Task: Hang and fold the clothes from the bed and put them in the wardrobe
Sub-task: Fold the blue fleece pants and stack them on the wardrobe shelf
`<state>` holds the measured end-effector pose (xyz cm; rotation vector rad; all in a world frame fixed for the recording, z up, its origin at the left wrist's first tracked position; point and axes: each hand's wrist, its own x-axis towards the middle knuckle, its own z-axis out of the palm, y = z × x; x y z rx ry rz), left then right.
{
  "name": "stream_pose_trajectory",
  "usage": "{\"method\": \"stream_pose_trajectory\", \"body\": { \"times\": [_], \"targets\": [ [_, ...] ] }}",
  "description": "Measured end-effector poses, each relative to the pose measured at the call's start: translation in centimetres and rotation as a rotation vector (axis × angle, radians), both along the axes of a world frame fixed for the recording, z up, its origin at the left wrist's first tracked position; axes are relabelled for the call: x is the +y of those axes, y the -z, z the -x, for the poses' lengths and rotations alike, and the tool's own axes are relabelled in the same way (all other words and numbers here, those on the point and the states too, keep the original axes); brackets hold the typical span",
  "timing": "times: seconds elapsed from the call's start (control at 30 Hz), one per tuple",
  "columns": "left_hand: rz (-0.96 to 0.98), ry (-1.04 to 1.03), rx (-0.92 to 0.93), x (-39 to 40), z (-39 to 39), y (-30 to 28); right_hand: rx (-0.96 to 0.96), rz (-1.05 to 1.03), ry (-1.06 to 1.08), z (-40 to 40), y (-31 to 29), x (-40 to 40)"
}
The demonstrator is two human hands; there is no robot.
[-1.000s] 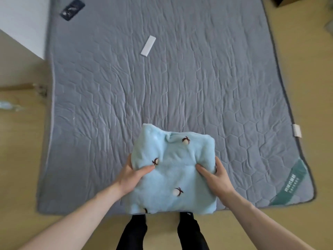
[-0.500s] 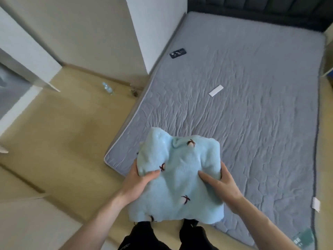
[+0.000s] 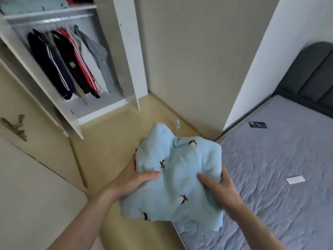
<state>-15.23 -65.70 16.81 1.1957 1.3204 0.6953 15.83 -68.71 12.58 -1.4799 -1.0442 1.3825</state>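
A folded light-blue fleece garment [image 3: 177, 179] with small dark embroidered marks is held in the air over the floor beside the bed. My left hand [image 3: 133, 179] grips its left edge, thumb on top. My right hand [image 3: 219, 188] grips its right edge the same way. The open white wardrobe [image 3: 126, 51] stands at the upper left, with several dark, red and grey clothes [image 3: 72, 62] hanging on its rail and a light-blue folded item [image 3: 34, 4] on the shelf above. The bed [image 3: 279, 177] with a grey quilted cover lies to the right.
An open wardrobe door [image 3: 59, 109] juts out at the left. A small plastic bottle [image 3: 178, 124] stands on the wooden floor by the wall corner. A dark phone [image 3: 257, 124] and a white flat remote-like object [image 3: 295, 179] lie on the bed. A dark headboard [image 3: 311, 74] is at the far right.
The view has swung left from the bed to the wardrobe. Both hands have lifted the folded garment off the bed and carried it left, still gripping its edges.
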Motion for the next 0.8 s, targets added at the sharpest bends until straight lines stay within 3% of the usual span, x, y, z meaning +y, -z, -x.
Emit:
{"method": "stream_pose_trajectory", "body": {
  "times": [0.23,0.8],
  "targets": [
    [-0.091,-0.203,0.017,6.8,10.3,-2.5,-0.036,-0.082,-0.119,10.2,-3.6,10.9],
    [-0.229,-0.631,-0.059,28.1,25.1,-9.2,0.007,-0.200,-0.530,27.6,-11.2,44.6]
  ]
}}
